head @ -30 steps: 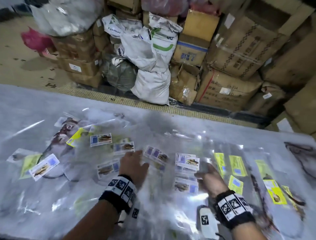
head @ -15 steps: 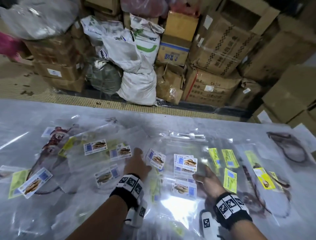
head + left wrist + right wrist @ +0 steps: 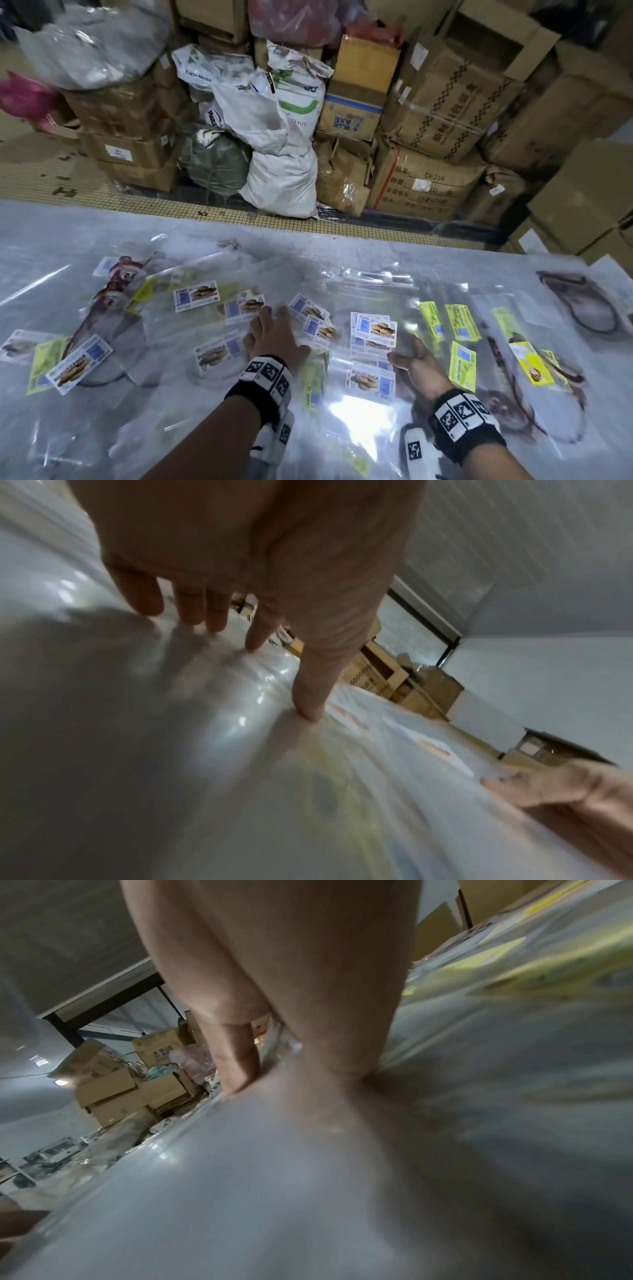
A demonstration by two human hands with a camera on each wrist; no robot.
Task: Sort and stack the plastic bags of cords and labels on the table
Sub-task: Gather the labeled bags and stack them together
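Clear plastic bags lie spread over the table (image 3: 51, 233). A stack of bags with white labels (image 3: 373, 342) sits in the middle, between my hands. My left hand (image 3: 274, 325) rests flat on the bags just left of it, its straight fingers (image 3: 202, 610) pressing the plastic. My right hand (image 3: 407, 353) stands on edge against the stack's right side, thumb (image 3: 236, 1069) touching the plastic. Bags with yellow labels (image 3: 462, 322) lie to the right, and more white-label bags (image 3: 195, 296) to the left. Dark cords (image 3: 589, 308) show inside bags at the far right.
Behind the table, across a strip of tiled floor (image 3: 102, 192), stand stacked cardboard boxes (image 3: 445, 113) and white sacks (image 3: 281, 185). Loose bags with cords (image 3: 113, 298) overlap at the table's left. A bright glare patch (image 3: 356, 404) lies on the plastic near me.
Both hands stay on the bags on either side of the middle stack, shifting only slightly. The head view has swung a little and the picture has sharpened.
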